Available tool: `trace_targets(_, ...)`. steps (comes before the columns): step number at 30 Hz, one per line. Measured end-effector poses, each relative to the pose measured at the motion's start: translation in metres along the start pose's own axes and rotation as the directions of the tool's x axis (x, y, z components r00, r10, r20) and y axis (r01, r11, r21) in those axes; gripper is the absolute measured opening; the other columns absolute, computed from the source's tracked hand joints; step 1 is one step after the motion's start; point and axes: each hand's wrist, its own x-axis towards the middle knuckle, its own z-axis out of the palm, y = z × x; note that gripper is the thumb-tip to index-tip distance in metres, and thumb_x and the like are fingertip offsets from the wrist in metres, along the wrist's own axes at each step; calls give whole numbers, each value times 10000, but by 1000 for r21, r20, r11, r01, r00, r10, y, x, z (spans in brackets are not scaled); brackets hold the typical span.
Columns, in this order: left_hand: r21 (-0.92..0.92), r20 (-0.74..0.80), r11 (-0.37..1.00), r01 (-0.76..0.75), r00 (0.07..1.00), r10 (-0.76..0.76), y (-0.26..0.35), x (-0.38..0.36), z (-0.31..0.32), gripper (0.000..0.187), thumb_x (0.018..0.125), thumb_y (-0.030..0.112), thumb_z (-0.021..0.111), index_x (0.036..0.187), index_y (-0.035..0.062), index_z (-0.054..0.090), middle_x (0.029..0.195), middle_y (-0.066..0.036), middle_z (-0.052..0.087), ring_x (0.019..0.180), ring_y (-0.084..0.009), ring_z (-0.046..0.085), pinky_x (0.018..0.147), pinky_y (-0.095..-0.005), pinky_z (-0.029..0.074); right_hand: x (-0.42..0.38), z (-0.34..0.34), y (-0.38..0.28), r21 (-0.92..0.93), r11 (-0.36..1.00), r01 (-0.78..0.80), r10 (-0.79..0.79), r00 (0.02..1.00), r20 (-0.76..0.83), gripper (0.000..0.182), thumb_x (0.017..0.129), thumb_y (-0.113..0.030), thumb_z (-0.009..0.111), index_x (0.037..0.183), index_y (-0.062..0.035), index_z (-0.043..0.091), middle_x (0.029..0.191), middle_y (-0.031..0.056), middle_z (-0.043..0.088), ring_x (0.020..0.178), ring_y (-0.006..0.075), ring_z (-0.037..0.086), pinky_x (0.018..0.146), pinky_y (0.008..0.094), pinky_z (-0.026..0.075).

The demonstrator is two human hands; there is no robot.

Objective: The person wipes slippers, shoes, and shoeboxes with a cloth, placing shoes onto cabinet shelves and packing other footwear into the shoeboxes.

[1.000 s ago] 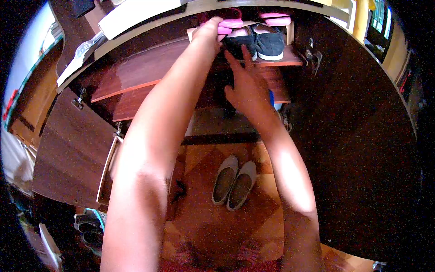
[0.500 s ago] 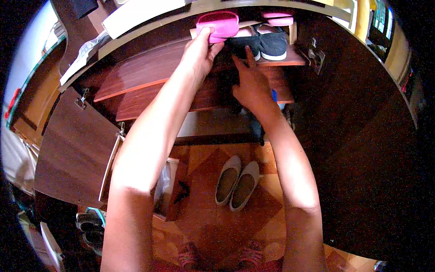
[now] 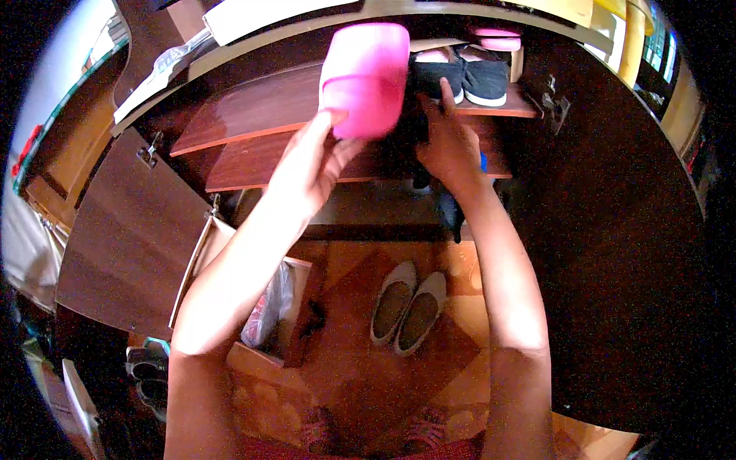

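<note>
A bright pink slipper (image 3: pixel 366 80) is held up in front of the cabinet shelf by my left hand (image 3: pixel 318 157), its fingers and thumb closed on the lower end. My right hand (image 3: pixel 451 146) is at the dark shoes (image 3: pixel 484 80) on the upper shelf (image 3: pixel 253 115), its index finger stretched out over the left shoe. Its other fingers are in shadow. Behind the dark shoes, another pink item (image 3: pixel 498 40) shows at the back of the shelf.
Light flat shoes (image 3: pixel 420 313) stand on the floor below. An open box (image 3: pixel 295 307) with a plastic-wrapped item is left of them. Cabinet doors stand open at the left (image 3: pixel 126 230) and right (image 3: pixel 629 253). A lower shelf (image 3: pixel 261 161) runs beneath the upper one.
My left hand has pulled the pink slipper out toward me, so more of it shows. My right hand stays by the dark shoes, and the view has shifted slightly.
</note>
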Motion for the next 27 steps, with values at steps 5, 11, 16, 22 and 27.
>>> trace_targets(5,28,86,995,91,992,-94,4,-44,-53,120,847,103,492,930,27,533,929,-70,587,831,-156,582,784,-296,488,-3,-4,-15,-28,995,-92,92,995,33,723,637,-108,629,1295,-177,341,1420,110,156,969,359,545,786,423,465)
trace_targets(11,-34,67,991,133,989,-130,24,-113,-160,165,788,57,551,947,34,514,917,-36,557,854,-139,566,815,-288,469,-35,-13,-58,-139,990,-23,-5,980,-201,736,624,-109,633,1291,-223,344,1394,121,234,903,344,578,730,390,503)
trace_targets(16,199,-77,971,129,990,-116,28,-193,-254,345,793,78,556,1127,35,483,998,-37,555,956,-126,523,845,-256,422,-105,-20,-101,-2,988,157,-157,983,-91,729,633,-81,620,1297,-201,345,1358,140,296,1159,353,402,940,408,382)
trace_targets(22,591,-144,802,85,990,1,-1,-253,-341,402,777,73,588,1162,45,474,1095,-54,528,1034,-155,475,906,-315,380,-142,31,-126,96,955,281,-294,937,188,693,640,-90,627,1278,-185,372,1324,154,347,1187,344,369,976,397,350)
trace_targets(27,519,-238,853,54,968,84,-82,-273,-370,378,762,-22,551,1132,27,488,1034,-32,543,948,-135,509,830,-283,428,-158,53,-141,250,963,102,-209,867,453,655,634,-23,563,1257,-153,408,1314,139,368,1204,315,362,1018,359,288)
